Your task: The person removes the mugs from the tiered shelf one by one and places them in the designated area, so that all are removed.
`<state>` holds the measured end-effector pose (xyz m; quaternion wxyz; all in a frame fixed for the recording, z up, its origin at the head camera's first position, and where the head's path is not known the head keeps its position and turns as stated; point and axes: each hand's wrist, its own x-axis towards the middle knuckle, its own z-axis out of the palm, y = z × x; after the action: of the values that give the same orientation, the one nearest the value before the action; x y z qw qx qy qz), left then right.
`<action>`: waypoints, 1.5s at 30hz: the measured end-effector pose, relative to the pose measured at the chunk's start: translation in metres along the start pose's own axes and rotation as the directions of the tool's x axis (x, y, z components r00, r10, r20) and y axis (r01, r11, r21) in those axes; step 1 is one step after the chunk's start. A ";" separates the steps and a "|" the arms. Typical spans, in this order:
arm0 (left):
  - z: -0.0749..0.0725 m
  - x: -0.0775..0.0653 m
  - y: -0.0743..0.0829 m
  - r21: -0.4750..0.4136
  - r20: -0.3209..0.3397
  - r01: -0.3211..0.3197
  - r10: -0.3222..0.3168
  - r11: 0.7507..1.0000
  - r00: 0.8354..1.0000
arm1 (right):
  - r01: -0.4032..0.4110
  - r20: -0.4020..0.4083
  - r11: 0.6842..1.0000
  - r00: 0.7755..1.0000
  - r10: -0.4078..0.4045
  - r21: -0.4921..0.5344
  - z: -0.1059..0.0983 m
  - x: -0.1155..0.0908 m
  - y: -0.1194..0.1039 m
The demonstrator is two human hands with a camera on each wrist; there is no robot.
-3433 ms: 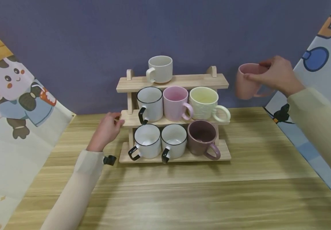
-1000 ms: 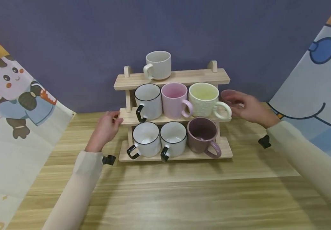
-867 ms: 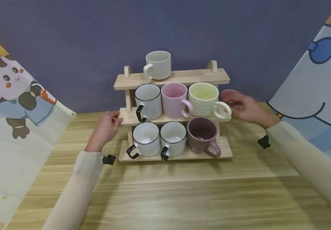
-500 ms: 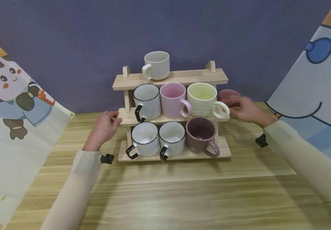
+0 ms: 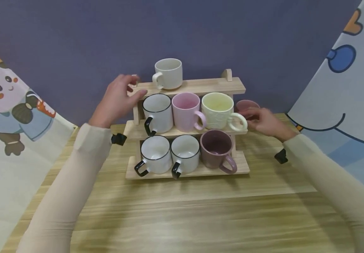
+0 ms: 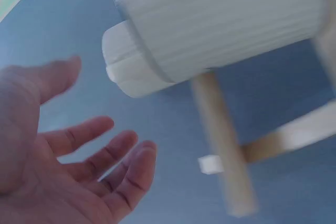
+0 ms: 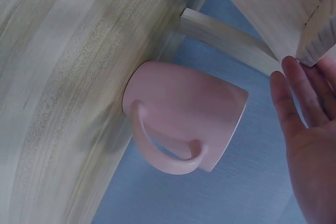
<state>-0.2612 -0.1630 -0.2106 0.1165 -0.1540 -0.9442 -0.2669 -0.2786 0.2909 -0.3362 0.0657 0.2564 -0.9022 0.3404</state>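
A three-tier wooden rack (image 5: 212, 86) holds mugs. My left hand (image 5: 116, 100) is raised at the left end of its top shelf, thumb and fingers spread, holding nothing; in the left wrist view it is apart from the cream mug (image 6: 220, 24). At the rack's right side, my right hand (image 5: 265, 123) has its fingertips against the end of a wooden board (image 7: 252, 9). Beside that hand, a salmon-pink mug (image 7: 184, 103) stands on the table, free of the fingers; from the head only its upper part shows behind the hand.
On the middle shelf are a black-rimmed white mug (image 5: 158, 112), a pink mug (image 5: 185, 112) and a pale yellow mug (image 5: 216, 110). Below stand two black-rimmed white mugs (image 5: 155, 154) and a purple-brown mug (image 5: 215, 149). A dark blue backdrop (image 5: 106, 42) rises behind.
The salmon-pink mug, earlier held in the air by my right hand, now stands on the table right of the rack. My left hand has risen from the middle shelf's end to the top shelf.
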 end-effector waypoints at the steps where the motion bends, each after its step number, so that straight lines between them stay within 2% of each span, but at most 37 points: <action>1: -0.003 0.008 0.007 0.019 0.019 -0.010 0.009 1.000 1.000 | 0.000 -0.001 1.000 1.000 0.000 0.006 0.001 0.000 0.000; 6: -0.010 0.048 0.028 0.111 0.125 -0.022 0.008 0.994 0.992 | 0.012 0.006 1.000 1.000 -0.012 0.019 0.005 0.003 -0.001; 9: -0.010 0.066 0.034 0.128 0.174 0.002 -0.024 0.992 0.985 | 0.034 0.004 0.999 0.999 -0.034 0.033 0.007 0.004 0.000; 12: -0.008 0.079 0.039 0.141 0.212 0.027 -0.057 0.990 0.976 | 0.062 0.005 0.997 0.998 -0.062 0.050 0.008 0.005 -0.002; 17: -0.005 0.092 0.046 0.175 0.248 0.042 -0.086 0.984 0.965 | 0.086 0.029 0.996 0.996 -0.087 0.033 0.003 0.000 -0.034; 19: -0.004 0.094 0.050 0.195 0.245 0.052 -0.099 0.980 0.964 | 0.094 0.032 0.995 0.995 -0.095 0.031 0.002 -0.001 -0.044; 23: -0.005 0.098 0.055 0.222 0.227 0.063 -0.114 0.973 0.967 | 0.104 0.020 0.994 0.994 -0.105 0.042 0.001 -0.001 -0.047; 29: -0.010 0.098 0.051 0.202 0.178 0.082 -0.118 0.976 0.977 | 0.080 0.027 0.996 0.996 -0.081 0.034 0.000 -0.002 -0.048; 33: -0.020 0.091 0.046 0.145 0.141 0.088 -0.108 0.986 0.984 | 0.076 0.029 0.997 0.997 -0.077 0.028 -0.002 -0.003 -0.046; 38: -0.037 0.083 0.041 0.107 0.136 0.104 -0.118 0.989 0.984 | 0.090 0.017 0.996 0.996 -0.090 0.018 -0.004 -0.004 -0.041; 42: -0.049 0.075 0.031 0.089 0.124 0.118 -0.128 0.989 0.984 | 0.060 0.017 0.998 0.998 -0.060 0.004 -0.006 -0.006 -0.038; 45: -0.058 0.063 0.020 0.074 0.091 0.129 -0.136 0.989 0.987 | 0.055 0.013 0.998 0.998 -0.055 -0.009 -0.007 -0.008 -0.037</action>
<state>-0.3045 -0.1634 -0.1338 0.0583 -0.0993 -0.9653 -0.2342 -0.2539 0.2752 -0.3117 0.0705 0.2829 -0.8968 0.3328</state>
